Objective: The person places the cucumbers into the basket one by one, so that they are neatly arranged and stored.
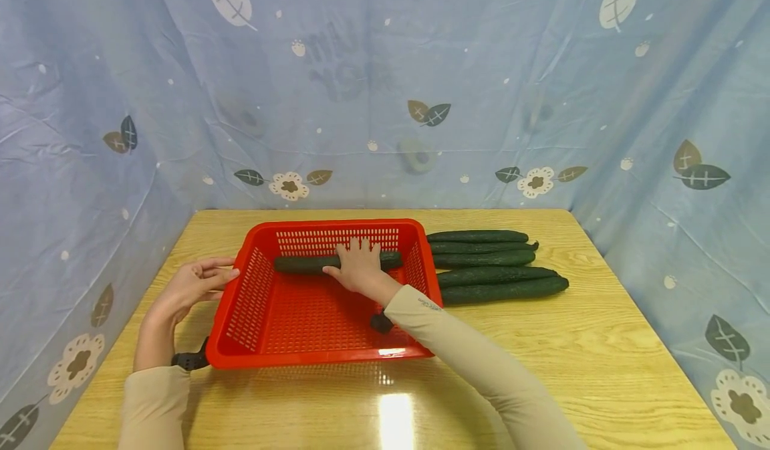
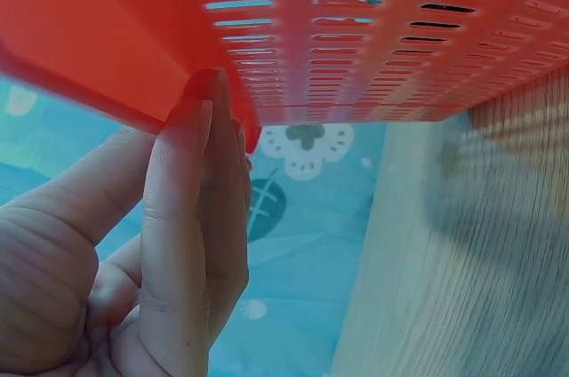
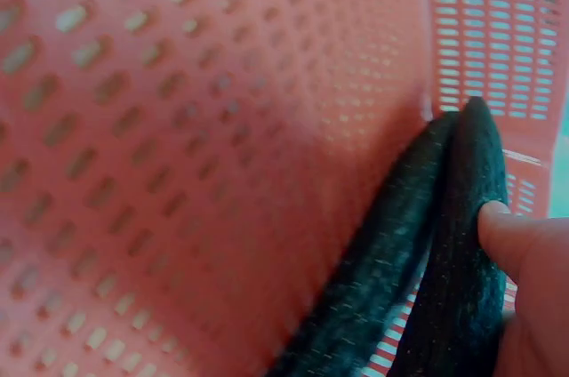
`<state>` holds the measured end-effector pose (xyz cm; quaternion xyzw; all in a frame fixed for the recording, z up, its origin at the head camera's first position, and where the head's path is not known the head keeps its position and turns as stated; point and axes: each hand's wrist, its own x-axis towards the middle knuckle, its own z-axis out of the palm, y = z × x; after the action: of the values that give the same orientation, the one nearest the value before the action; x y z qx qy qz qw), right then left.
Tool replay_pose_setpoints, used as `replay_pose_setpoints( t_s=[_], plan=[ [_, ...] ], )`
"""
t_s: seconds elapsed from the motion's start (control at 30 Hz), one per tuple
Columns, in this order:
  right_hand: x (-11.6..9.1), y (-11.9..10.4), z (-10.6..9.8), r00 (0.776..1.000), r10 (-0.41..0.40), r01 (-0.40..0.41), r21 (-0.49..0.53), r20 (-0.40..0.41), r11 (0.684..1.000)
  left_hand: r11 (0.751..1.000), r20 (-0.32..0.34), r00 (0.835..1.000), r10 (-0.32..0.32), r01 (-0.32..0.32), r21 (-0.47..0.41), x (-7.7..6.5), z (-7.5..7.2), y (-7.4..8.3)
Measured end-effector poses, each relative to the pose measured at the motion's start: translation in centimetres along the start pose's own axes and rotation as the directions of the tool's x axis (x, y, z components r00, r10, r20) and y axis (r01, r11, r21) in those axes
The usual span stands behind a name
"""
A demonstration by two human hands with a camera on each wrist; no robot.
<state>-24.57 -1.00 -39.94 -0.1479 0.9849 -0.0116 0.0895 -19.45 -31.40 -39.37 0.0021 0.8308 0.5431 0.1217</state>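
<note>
In the head view, a red perforated plastic basket stands on the table. My left hand is at its left side, fingertips touching the outside by the rim; no finger reaches inside. My right hand is inside the basket, its fingers spread over a dark green cucumber along the far wall. In the right wrist view, two cucumbers lie side by side, and the thumb rests against the right-hand cucumber. A second cucumber lies beside it. The other right fingers are hidden there.
Several more cucumbers lie side by side on the table right of the basket, close to its wall. Wood-grain table surface extends to the front and right. A blue patterned curtain surrounds the back and sides.
</note>
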Motion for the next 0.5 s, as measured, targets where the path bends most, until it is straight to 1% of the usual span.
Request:
replay_pose_setpoints(
  t_s=[0.13,0.43,0.5],
  plan=[
    [0.2,0.0,0.4,1.000,0.008,-0.009,0.028,0.023,1.000,1.000,0.001,1.000,-0.001,0.001,0.000,0.1,0.0,0.0],
    [0.3,0.1,1.3,1.000,0.004,-0.006,0.058,0.025,0.998,1.000,0.002,1.000,0.000,-0.001,0.030,-0.1,0.0,0.1],
    [0.3,0.1,1.5,1.000,-0.003,0.002,0.048,0.023,0.999,0.999,0.003,1.000,-0.001,0.001,0.034,-0.1,0.0,0.0]
  ],
)
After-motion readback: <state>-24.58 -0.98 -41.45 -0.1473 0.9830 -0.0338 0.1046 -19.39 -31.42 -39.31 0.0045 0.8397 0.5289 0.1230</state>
